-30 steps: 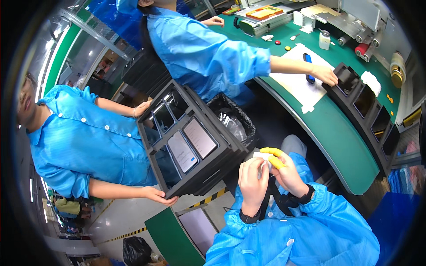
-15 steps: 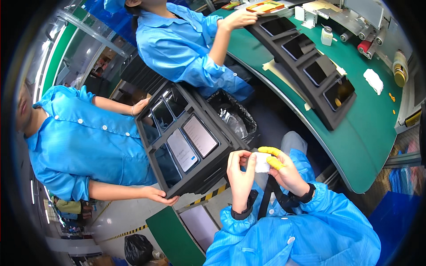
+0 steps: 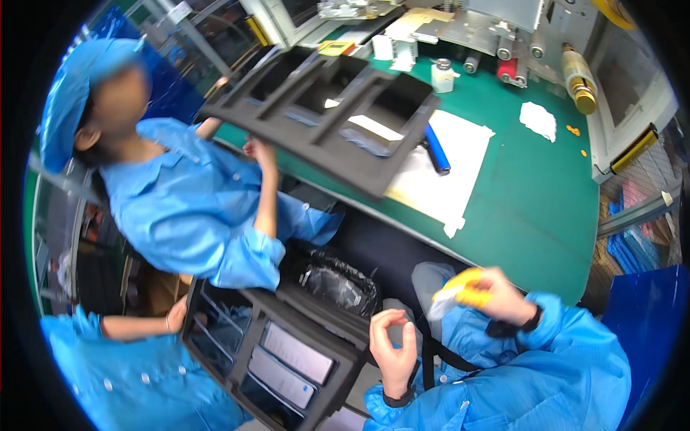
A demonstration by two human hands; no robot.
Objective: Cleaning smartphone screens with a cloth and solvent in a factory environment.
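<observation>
My right hand [image 3: 503,296], with yellow finger cots on some fingers, pinches a folded white wipe [image 3: 445,299] in front of my lap. To its left, my left hand [image 3: 392,353] is raised with thumb and fingers curved apart, holding nothing. Close to my left hand is a black foam tray [image 3: 352,363] with several phones in its slots, held by a co-worker at the lower left. Another co-worker lifts a second black tray [image 3: 287,118], also loaded with dark phones, above the green bench [image 3: 535,208].
White sheets [image 3: 460,179] lie on the bench under a blue cylindrical tool [image 3: 437,151]. Behind them stand a white bottle [image 3: 443,76] and a machine with rollers [image 3: 507,68]. A crumpled white cloth [image 3: 537,121] lies farther right. A black-lined bin [image 3: 334,284] stands between the trays.
My hands have come apart, and the wipe stays in the right one. The far tray has been raised and moved left, uncovering the sheets and blue tool. My view has swung right.
</observation>
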